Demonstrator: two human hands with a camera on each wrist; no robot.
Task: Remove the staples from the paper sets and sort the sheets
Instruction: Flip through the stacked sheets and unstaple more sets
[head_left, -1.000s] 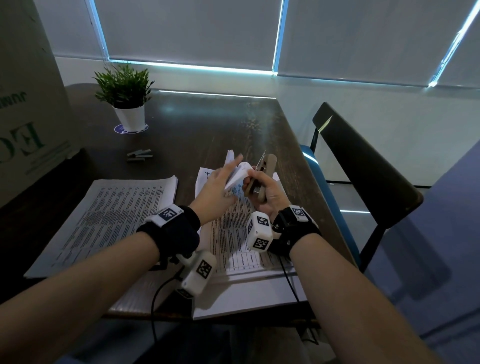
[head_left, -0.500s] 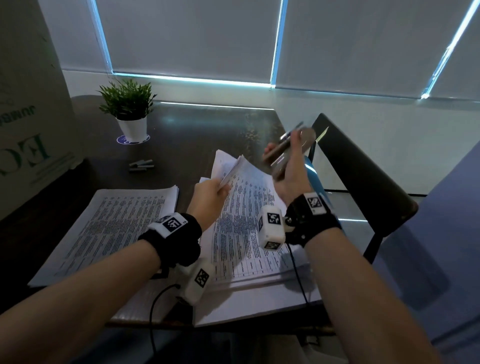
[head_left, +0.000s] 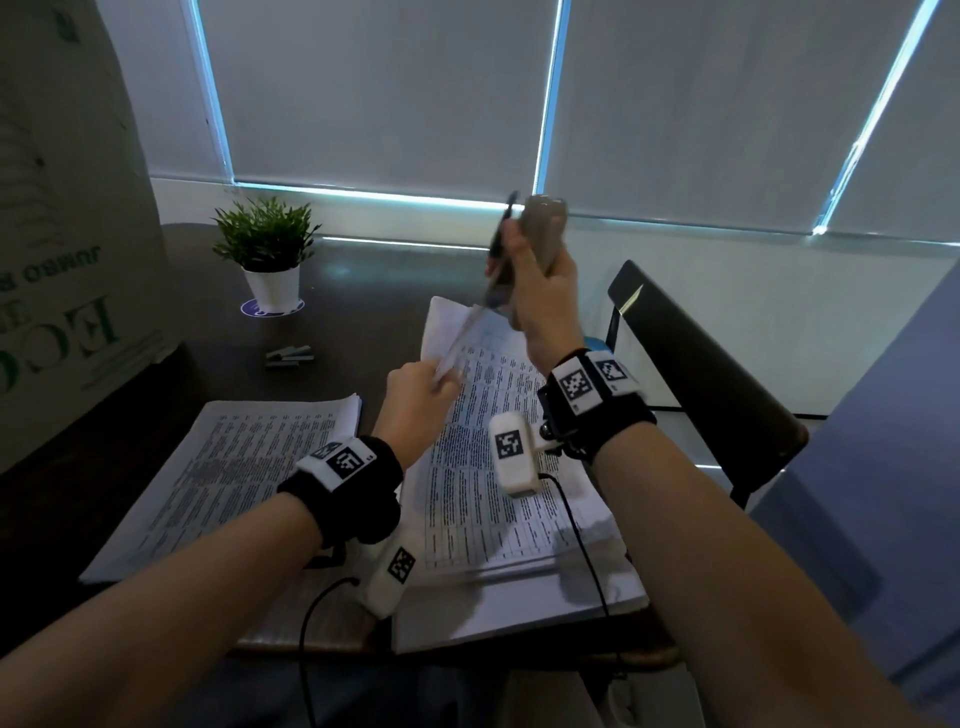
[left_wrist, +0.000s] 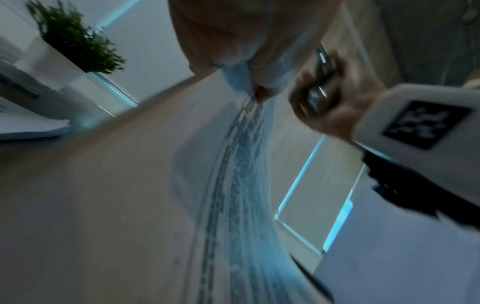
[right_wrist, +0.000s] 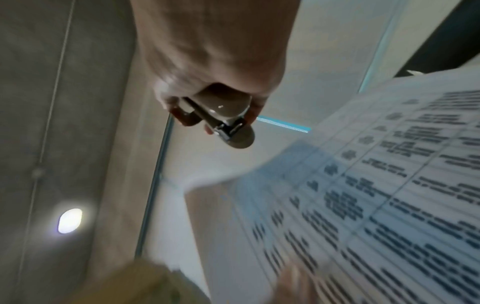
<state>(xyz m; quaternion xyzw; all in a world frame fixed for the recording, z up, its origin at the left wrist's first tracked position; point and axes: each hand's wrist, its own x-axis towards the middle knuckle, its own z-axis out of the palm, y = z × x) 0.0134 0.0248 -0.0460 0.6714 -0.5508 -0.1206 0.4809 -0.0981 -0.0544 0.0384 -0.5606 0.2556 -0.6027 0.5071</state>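
Grey stapler (head_left: 540, 244) upright, long axis vertical, right hand (head_left: 545, 296) clamped | left hand (head_left: 415, 400) fingers pinching paper set (head_left: 467, 467)

place: office | cues: desk (head_left: 218, 364), printed stacks (head_left: 249, 467), potted plant (head_left: 265, 249), window blinds (head_left: 374, 88)

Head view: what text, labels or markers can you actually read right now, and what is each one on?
"JUMBO R", cut off at the frame edge and mirrored: cardboard box.
"EC", large letters, also mirrored: same box; its small print is unreadable.
Printed sheets and the paper set: tables of text, too small to read.
Wrist bands: square black-and-white code markers, no words.
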